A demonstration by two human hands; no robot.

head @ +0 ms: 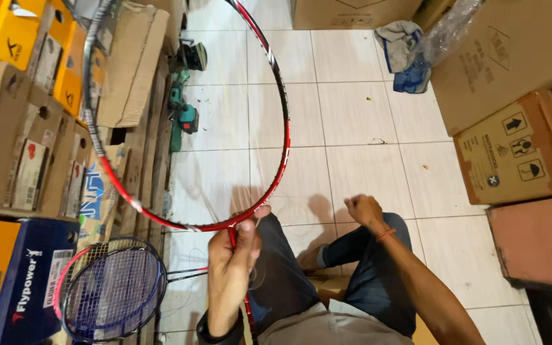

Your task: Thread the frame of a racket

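Left hand (232, 255) clenched on red racket (287, 128) at throat, hoop extending fwd & up from it. Right hand (363, 209) fisted beside, apparently pinching thin string. Step: stringing, pulling slack; next needs steady tension

Glossy red-and-black lacquer shines on the unstrung racket frame (287, 128), its far side dull silver-grey, with thin clear string (225, 191) trailing across it. White glazed floor tiles (352, 108) are smooth and faintly reflective. Matt brown cardboard boxes (519, 153) stand at the right, yellow printed cartons (7, 32) at the left. The strung rackets (110, 287) carry taut, fine synthetic strings. Denim jeans (365, 268) look soft and matt; a crumpled cloth rag (400, 41) lies beside crinkly clear plastic wrap (448, 25).
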